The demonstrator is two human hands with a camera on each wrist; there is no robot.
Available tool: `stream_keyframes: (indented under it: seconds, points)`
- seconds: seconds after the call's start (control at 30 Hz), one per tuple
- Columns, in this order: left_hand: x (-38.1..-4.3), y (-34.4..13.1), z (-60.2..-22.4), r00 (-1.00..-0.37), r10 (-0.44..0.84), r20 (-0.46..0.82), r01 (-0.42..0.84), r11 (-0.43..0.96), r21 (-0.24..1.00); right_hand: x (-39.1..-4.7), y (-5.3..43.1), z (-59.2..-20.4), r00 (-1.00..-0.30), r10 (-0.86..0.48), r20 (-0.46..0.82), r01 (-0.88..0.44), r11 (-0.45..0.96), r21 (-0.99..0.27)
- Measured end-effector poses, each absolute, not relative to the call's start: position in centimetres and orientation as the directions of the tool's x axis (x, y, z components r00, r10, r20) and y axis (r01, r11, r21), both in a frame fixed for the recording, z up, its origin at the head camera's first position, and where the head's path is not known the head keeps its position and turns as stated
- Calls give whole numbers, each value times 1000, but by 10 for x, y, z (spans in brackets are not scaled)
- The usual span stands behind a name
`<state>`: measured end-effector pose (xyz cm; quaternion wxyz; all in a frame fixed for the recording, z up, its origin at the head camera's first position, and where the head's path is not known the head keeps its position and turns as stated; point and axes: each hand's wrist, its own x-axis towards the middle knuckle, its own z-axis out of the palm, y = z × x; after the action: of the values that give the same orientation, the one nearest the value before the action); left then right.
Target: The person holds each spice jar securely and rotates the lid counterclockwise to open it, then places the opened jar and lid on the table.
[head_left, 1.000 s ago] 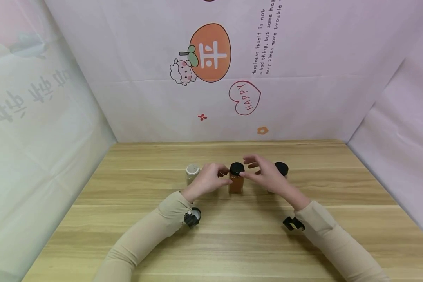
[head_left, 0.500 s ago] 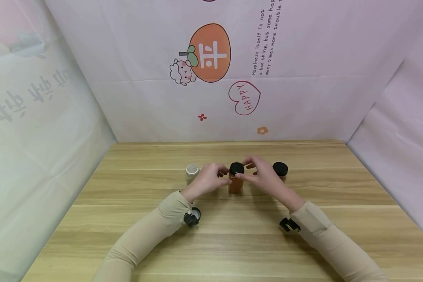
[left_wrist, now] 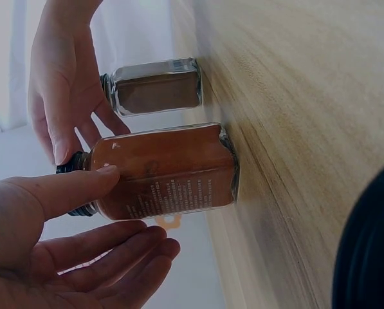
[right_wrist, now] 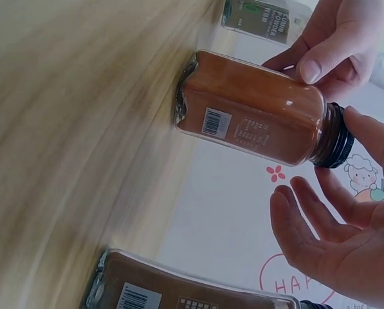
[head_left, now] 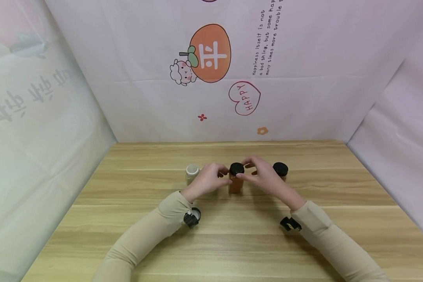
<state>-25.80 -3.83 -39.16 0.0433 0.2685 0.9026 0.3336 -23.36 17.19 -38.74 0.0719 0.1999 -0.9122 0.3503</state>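
A spice jar of reddish-brown powder (head_left: 235, 187) stands upright on the table in the middle of the head view. My left hand (head_left: 206, 180) holds its upper body from the left, thumb on the near side, as the left wrist view shows. On the jar's black cap (right_wrist: 334, 136), the thumb and a fingertip of my right hand (head_left: 266, 177) pinch from opposite sides. The other right fingers are loosely bent, apart from the jar. The cap sits on the jar's neck.
Left of my left hand stands a jar with a white top (head_left: 192, 172), labelled cumin powder. A second black-capped jar of brown powder (left_wrist: 158, 90) is behind my right hand. A black round cap with a pale inside (head_left: 196, 213) lies near my left wrist.
My right hand has moved slightly left, bringing its thumb and fingertip onto the cap, then stays nearly still. The left hand and the jar keep their place.
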Motion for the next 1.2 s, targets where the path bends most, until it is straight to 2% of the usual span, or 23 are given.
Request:
stream_keyframes:
  seconds: [0.33, 0.73, 1.2]
  points:
    - [-256, -38, -390, -847, 520, 106, 464, 628, 625, -236, 178, -384, -886, -389, 254, -459, 654, -601]
    - [-256, -38, -390, -843, 527, 107, 464, 614, 638, -243, 188, -388, -821, -509, 258, -547, 575, -608]
    - [-256, -38, -389, -849, 520, 89, 447, 620, 645, -244, 193, -388, -802, -557, 217, -551, 547, -631]
